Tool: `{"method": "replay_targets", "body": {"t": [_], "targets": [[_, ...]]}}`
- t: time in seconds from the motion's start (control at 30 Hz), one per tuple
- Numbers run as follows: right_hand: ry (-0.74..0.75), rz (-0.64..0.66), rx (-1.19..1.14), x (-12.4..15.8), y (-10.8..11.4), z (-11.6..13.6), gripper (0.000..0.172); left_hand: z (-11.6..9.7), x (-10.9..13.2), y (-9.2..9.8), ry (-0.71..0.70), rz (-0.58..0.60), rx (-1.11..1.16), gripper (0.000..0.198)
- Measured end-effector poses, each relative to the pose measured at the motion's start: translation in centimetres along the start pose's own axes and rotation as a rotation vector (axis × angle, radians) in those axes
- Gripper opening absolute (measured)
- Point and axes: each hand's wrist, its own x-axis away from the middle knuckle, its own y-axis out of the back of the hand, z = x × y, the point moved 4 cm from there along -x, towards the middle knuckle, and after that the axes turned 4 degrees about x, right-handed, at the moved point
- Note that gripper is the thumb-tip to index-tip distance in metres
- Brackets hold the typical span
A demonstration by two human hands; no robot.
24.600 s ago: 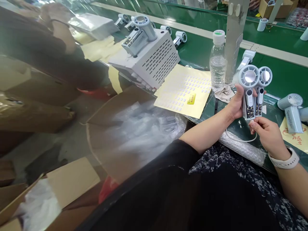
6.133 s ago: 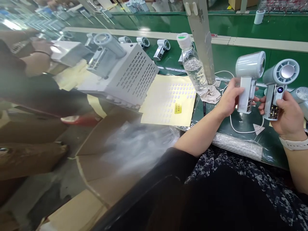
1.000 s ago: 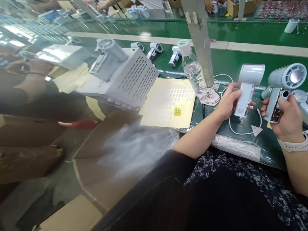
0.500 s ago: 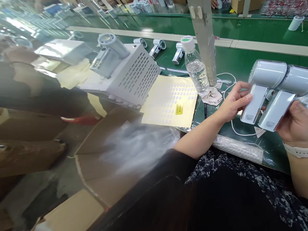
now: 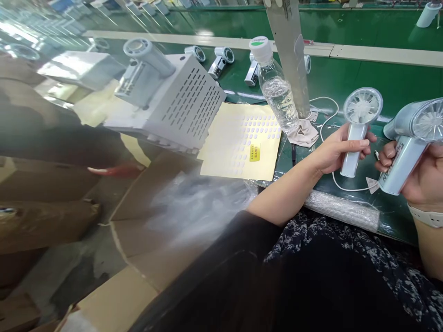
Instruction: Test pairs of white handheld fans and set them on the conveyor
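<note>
My left hand grips the pale handle of a small handheld fan, with its white blade wheel facing up. My right hand holds a second, larger-looking handheld fan at the right edge of view, its handle slanted and printed with dark lettering. The two fans are apart. Under them, a thin white cable loops across the green belt, close to my left hand. My forearms rest above a strip of bubble wrap.
A clear water bottle stands on a beige cloth by a metal post. Further left lie a sheet of small stickers, a perforated white rack with a fan on it, and more fans on the belt. A co-worker's dark sleeve and cardboard sit left.
Both hands have turned their fans, so the blade wheels now face up toward me instead of the smooth backs. The right fan has also moved slightly lower.
</note>
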Motion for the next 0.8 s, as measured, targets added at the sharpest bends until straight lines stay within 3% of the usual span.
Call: {"method": "replay_targets", "body": {"t": [0.23,0.47,0.63,0.8], "targets": [[0.044,-0.036,-0.044,-0.1,0.1,0.4,0.030,0.1,-0.4,0.7,0.016,-0.071,0.045,0.043],[0.120,-0.016,-0.105,0.0,0.3,1.0,0.039,0.0,-0.3,0.7,-0.005,-0.053,0.004,0.060],[0.160,-0.183,-0.073,-0.4,1.2,0.1,0.034,0.0,-0.4,1.5,-0.005,-0.057,-0.097,0.076],[0.173,-0.207,-0.038,-0.7,1.5,-0.5,0.009,0.3,-0.4,1.9,-0.004,-0.069,-0.111,0.078]]}}
